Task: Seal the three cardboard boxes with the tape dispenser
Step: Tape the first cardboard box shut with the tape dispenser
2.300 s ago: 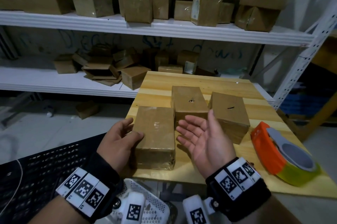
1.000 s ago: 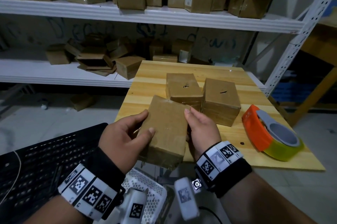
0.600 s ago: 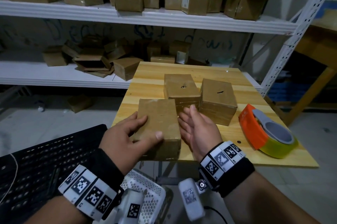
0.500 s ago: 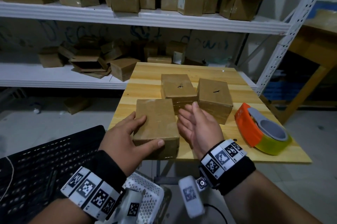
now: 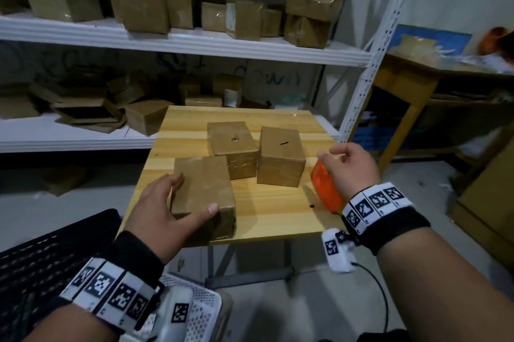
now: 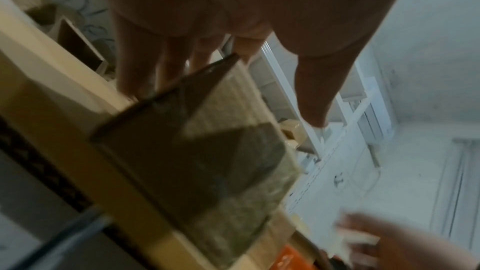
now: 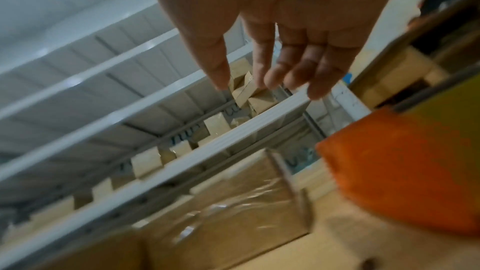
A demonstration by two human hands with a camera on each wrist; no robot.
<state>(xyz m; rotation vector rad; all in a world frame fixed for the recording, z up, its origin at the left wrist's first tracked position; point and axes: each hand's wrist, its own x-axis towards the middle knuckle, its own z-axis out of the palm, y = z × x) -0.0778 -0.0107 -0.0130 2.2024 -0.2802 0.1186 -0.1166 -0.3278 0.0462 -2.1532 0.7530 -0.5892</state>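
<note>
Three brown cardboard boxes sit on the wooden table [image 5: 278, 216]: a near box [image 5: 203, 188], a middle box [image 5: 230, 141] and a right box [image 5: 279, 152]. My left hand [image 5: 194, 192] rests against the near box, straight fingers along its left side and thumb laid over its near top edge. The left wrist view shows that box [image 6: 207, 151] under the straight fingers [image 6: 145, 65]. My right hand [image 5: 333, 155] hovers over the orange tape dispenser [image 5: 325, 188] with fingers loosely spread. In the right wrist view the hand [image 7: 259, 83] holds nothing, and the dispenser [image 7: 402, 171] lies below it.
White metal shelves [image 5: 194, 44] behind the table hold several cardboard boxes. A black crate [image 5: 41, 258] and a white perforated basket [image 5: 200, 308] lie below my left arm. A shelf upright [image 5: 370, 63] and a wooden side table [image 5: 411, 83] stand to the right.
The near box, lifted a second ago, is back flat on the table. My right hand has left it and swung right, over the tape dispenser. The left hand stays on the box.
</note>
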